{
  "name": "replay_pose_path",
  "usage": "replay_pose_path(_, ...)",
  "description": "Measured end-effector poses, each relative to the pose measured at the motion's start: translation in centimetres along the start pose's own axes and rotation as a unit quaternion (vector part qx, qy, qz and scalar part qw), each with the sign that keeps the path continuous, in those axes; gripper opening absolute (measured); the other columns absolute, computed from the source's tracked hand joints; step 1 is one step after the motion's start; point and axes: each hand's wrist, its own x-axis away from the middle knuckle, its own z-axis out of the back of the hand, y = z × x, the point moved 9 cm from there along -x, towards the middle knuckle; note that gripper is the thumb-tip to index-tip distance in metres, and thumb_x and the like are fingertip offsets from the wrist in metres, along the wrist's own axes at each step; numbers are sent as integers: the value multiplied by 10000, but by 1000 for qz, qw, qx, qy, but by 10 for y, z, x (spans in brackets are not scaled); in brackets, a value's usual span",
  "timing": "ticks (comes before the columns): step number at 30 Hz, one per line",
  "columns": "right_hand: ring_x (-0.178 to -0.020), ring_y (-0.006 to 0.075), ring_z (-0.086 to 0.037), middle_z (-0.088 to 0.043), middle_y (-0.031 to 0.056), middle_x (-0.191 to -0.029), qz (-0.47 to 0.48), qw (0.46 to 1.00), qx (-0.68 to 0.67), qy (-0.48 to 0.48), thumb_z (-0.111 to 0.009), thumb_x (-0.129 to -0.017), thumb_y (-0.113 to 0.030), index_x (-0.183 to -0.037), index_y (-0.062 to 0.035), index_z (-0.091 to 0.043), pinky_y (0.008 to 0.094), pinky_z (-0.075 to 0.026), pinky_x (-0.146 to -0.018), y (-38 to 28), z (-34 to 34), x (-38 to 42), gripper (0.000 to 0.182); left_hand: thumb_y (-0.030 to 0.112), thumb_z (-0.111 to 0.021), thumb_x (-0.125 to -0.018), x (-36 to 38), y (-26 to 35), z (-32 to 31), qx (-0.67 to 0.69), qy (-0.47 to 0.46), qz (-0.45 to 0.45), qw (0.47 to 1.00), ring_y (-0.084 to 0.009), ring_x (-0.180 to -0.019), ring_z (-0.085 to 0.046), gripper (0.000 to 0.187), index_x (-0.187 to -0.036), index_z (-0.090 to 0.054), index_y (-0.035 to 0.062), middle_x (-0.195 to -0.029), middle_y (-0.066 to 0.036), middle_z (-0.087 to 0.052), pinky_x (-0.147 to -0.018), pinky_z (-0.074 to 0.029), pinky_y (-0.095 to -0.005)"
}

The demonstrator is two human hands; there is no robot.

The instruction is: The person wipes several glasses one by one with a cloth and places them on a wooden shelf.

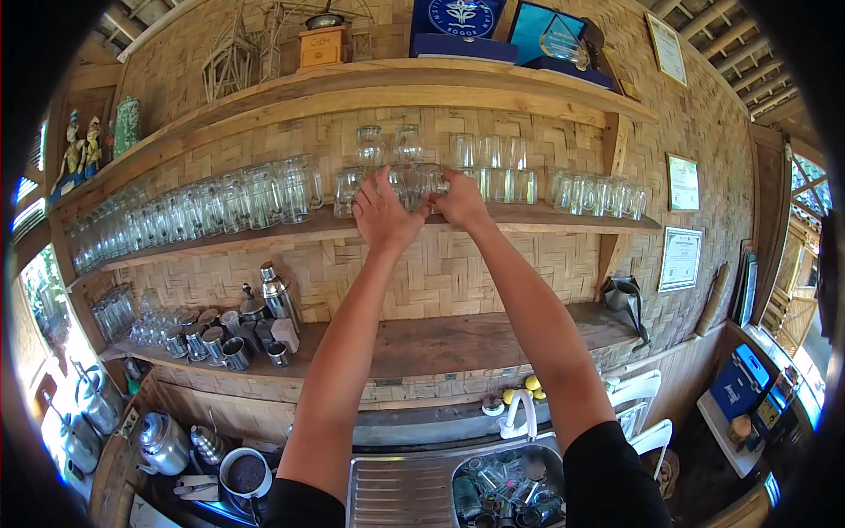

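My left hand reaches up to the middle shelf, its fingers curved around a clear drinking glass in the lower row. Close beside it, my right hand has thumb and fingers around the neighbouring drinking glass. The two thumbs nearly meet in front of these glasses. Another glass stands just left of my left hand. Two upturned glasses are stacked on top of the lower row. To the right of my right hand, taller glasses stand in two tiers. My fingers partly hide the held glasses.
Many glass mugs line the shelf's left side, and more mugs stand right. Metal cups and a shaker sit on the lower shelf. Below are a faucet, a sink full of glassware, a pot and a kettle.
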Motion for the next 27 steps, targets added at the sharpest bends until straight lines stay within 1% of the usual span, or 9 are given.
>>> replay_pose_path(2,-1107,446,-649,-684,307,-1110,-5,1000,16,14,-853,-754,-207,-1246,19,-619,483,-542,-912,1,3,2,589,545,-851,-691,-2,-2,0,-1,-10,41,999,-325,-1369,-361,1075,-1516,-290,142,-1466,-150,-368,-1122,-313,-442)
replay_pose_path(5,-915,331,-717,-720,224,-1093,15,997,28,75,-893,-729,-219,-1226,17,-634,413,-566,-802,0,8,7,608,557,-875,-659,-5,-6,-3,-14,-32,82,996,-312,-1410,-327,1136,-1531,-256,174,-1487,-138,-348,-1141,-298,-456)
replay_pose_path(8,-857,299,-713,-725,200,-1027,38,992,-22,115,-904,-712,-183,-1121,13,-656,393,-567,-774,11,7,6,517,569,-878,-652,-4,-7,-5,-37,-27,86,995,-307,-1413,-323,1150,-1533,-256,170,-1489,-131,-346,-1141,-294,-453)
replay_pose_path(13,-825,281,-704,-724,163,-923,-3,998,-44,53,-900,-707,-149,-1005,10,-676,385,-563,-759,19,-2,0,405,557,-846,-682,-3,-5,-5,-47,-8,62,997,-323,-1392,-304,1069,-1483,-306,100,-1448,-163,-359,-1126,-276,-439)
replay_pose_path(17,-839,283,-708,-726,150,-889,-24,998,-38,54,-872,-739,-145,-996,-2,-698,386,-561,-760,22,-5,5,341,443,-828,-734,2,-7,-1,20,0,26,999,-337,-1353,-378,817,-1368,-448,95,-1415,-152,-416,-1109,-316,-453)
replay_pose_path(18,-849,363,-706,-718,195,-871,23,995,-48,89,-839,-759,-135,-977,-7,-681,433,-558,-752,11,7,14,298,404,-816,-755,6,-8,6,48,27,6,998,-341,-1336,-403,726,-1324,-489,92,-1394,-151,-441,-1103,-327,-459)
replay_pose_path(22,-915,381,-666,-688,197,-976,141,948,-111,262,-742,-851,-91,-991,4,-669,422,-526,-827,-24,49,84,184,221,-744,-840,65,-9,41,147,123,-128,973,-347,-1239,-503,391,-1172,-592,81,-1281,-148,-538,-1060,-383,-478)
replay_pose_path(26,-880,289,-664,-668,146,-930,87,943,-150,284,-672,-917,-43,-983,9,-644,374,-513,-803,-36,60,245,88,40,-679,-862,208,-7,83,315,25,-135,939,-336,-1031,-641,228,-1078,-604,42,-1081,-140,-652,-913,-481,-410)
replay_pose_path(27,-870,277,-672,-680,136,-919,45,946,-211,243,-668,-921,-43,-987,8,-651,372,-517,-803,-29,49,293,86,43,-669,-889,256,-15,83,379,-64,-57,921,-294,-923,-669,190,-1070,-615,23,-1024,-140,-681,-828,-511,-366)
